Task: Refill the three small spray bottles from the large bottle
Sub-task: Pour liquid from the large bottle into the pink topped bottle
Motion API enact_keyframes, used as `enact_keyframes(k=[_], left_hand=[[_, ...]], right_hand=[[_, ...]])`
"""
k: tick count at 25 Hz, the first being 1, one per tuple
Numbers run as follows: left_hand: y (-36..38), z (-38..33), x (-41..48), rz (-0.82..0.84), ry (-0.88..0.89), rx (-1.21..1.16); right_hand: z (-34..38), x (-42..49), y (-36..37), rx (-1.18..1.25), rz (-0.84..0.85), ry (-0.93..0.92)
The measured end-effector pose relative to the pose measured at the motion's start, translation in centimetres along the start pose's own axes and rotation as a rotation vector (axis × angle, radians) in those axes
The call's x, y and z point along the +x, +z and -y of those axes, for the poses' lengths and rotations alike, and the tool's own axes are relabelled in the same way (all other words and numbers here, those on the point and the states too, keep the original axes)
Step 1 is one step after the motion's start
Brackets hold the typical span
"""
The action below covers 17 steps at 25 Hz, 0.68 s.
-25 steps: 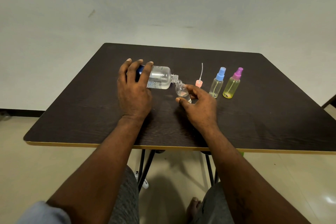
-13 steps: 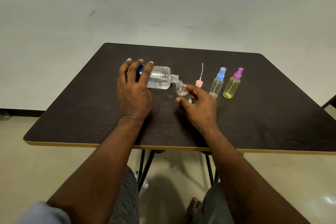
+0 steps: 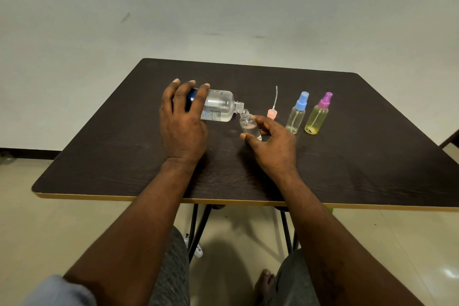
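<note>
At bench (image 3: 372, 156) centre | left hand (image 3: 182, 129) grips tilted large bottle (image 3: 218, 109) | right hand (image 3: 273, 146) pinches small bottle (image 3: 249, 126) | nothing moved (pour seems unfinished)

Very little is changing over this last second. The left hand (image 3: 182, 124) is keeping the large bottle (image 3: 218, 107) tipped with its mouth at the neck of the small bottle (image 3: 249, 125), which the right hand (image 3: 273, 149) is still pinching. The liquid (image 3: 251, 131) inside the small bottle is perhaps rising a trace, too slight to confirm.
</note>
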State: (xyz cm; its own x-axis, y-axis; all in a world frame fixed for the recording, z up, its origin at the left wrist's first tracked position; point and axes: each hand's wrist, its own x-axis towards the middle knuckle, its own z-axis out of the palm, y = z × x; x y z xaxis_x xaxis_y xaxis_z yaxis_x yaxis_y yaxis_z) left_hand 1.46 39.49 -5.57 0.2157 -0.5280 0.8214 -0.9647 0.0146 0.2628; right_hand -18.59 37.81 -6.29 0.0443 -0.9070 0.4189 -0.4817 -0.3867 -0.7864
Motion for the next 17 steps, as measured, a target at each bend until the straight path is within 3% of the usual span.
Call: enact_keyframes(k=[17], left_hand=[[-0.19, -0.05, -0.02, -0.008, 0.012, 0.0]], right_hand=[[-0.11, -0.03, 0.17, 0.02, -0.013, -0.001]])
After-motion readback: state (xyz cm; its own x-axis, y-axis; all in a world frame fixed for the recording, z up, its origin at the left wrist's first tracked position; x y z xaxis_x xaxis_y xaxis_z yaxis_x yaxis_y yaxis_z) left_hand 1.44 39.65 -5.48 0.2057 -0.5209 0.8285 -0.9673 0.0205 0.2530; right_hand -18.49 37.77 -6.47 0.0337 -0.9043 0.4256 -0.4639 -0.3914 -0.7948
